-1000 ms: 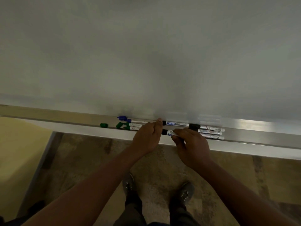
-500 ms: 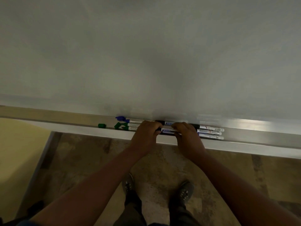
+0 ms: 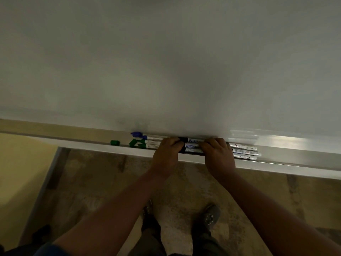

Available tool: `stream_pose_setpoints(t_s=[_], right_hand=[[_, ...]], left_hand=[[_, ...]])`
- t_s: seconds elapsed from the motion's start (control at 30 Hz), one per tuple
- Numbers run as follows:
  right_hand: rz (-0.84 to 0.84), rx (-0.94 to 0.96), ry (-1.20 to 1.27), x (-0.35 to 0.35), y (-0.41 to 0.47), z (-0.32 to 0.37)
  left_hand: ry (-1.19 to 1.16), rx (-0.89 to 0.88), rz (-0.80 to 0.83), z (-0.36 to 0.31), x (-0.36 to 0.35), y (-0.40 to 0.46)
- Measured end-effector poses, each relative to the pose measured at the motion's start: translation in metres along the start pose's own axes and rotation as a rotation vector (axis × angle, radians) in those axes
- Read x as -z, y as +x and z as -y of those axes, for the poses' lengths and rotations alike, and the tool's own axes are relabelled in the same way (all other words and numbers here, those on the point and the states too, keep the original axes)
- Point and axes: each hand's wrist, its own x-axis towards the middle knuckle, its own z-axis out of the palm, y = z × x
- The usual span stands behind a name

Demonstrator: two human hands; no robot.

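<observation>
Your left hand (image 3: 167,154) and right hand (image 3: 218,156) both curl fingers down over the glossy white-barrelled, black-capped markers (image 3: 193,145), clasping them where they lie side by side in the smooth aluminium whiteboard tray (image 3: 295,159).

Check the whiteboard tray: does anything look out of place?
Yes. A small green piece, seemingly a loose cap, lies alone on the tray, apart from the markers that the left hand and right hand grip.

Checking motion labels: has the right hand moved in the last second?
Yes. The right hand moved toward the board, from the tray's front lip onto the markers.
</observation>
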Motion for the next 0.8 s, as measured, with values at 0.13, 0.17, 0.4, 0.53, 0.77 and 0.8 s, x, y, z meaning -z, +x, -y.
stream_pose_setpoints(t_s=[0.13,0.17,0.4,0.53,0.77,0.8], right_hand=[[-0.022,0.017,0.008,-0.005,-0.001,-0.003],[-0.03,0.02,0.002,-0.006,-0.002,-0.003],[-0.036,0.011,-0.051,-0.007,-0.001,0.007],[0.023,0.101,-0.033,-0.009,0.008,0.029],[0.102,0.233,-0.018,-0.017,0.029,0.075],[0.114,0.249,-0.021,-0.018,0.032,0.081]], left_hand=[[0.0,-0.032,0.001,0.001,-0.007,-0.004],[0.003,-0.038,0.013,0.002,-0.009,-0.004],[-0.028,-0.084,-0.013,0.009,-0.004,-0.008],[0.02,0.051,-0.143,0.033,0.006,-0.017],[0.169,0.114,-0.156,0.071,0.011,-0.033],[0.185,0.092,-0.157,0.075,0.011,-0.034]])
